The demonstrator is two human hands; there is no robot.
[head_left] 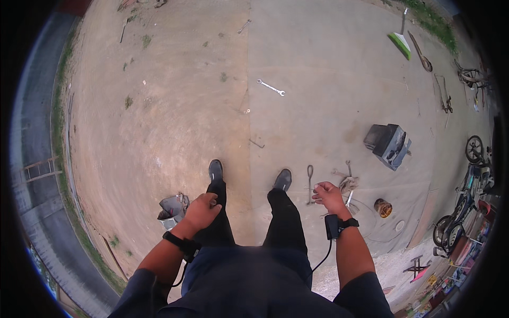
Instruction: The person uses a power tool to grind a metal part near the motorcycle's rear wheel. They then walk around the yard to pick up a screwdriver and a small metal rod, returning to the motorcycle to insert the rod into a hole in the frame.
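Note:
My left hand (pixel 202 211) hangs in the air with its fingers curled in; nothing shows in it. Just beyond its outer side, on the ground, stands a grey open box (pixel 170 208) with small items in it. My right hand (pixel 330 197) is raised off the ground, its fingers loosely bent and apart, holding nothing I can see. Beside it lie a long thin rod with a looped end (pixel 310 177), a dirty rag (pixel 348 184), a wrench (pixel 348 167) and a silver tool (pixel 349 198) partly behind the wrist. A shiny combination wrench (pixel 271 87) lies farther ahead.
My shoes (pixel 283 179) stand on concrete and packed dirt. A bent rod (pixel 256 143) and another wrench (pixel 244 26) lie ahead. Rightward are a grey boxy machine part (pixel 389 147), a rusty can (pixel 383 208), a green broom (pixel 400 45) and motorcycles (pixel 460 204).

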